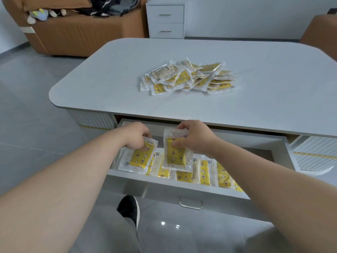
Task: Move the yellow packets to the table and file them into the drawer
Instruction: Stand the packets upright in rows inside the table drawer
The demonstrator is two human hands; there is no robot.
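The drawer (164, 187) under the worktop (255, 79) stands pulled out toward me, and a row of yellow packets (204, 172) fills its near-left part, standing on edge and leaning one against the next along the front wall. The row thins out to the right, where the drawer's bare floor (255, 152) shows as open room up to the right wall. Up on the worktop a loose heap of yellow packets (189, 77) lies near the middle, well back from the rounded near edge, with bare surface all around it. The far part of the drawer is tucked under the worktop's overhang, so the gap above it is low there, and both my hands work in front of that edge. My left hand (135, 135) reaches in from the left with the forearm stretched out straight and the wrist bent down; its fingers curl over the upper end of a slanted packet (140, 158) that rests on the left end of the row. My right hand (196, 136) comes in from the right and pinches an upright packet (176, 156), thumb on its yellow face and fingers behind its clear top, holding it just above the row and just beside the slanted one. The drawer's handle (191, 204) hangs on its front panel, above the glossy grey floor (36, 125), and my dark shoe (128, 207) sits just left of it. Beyond the worktop are a brown sofa (73, 33) and a small white cabinet (166, 21).
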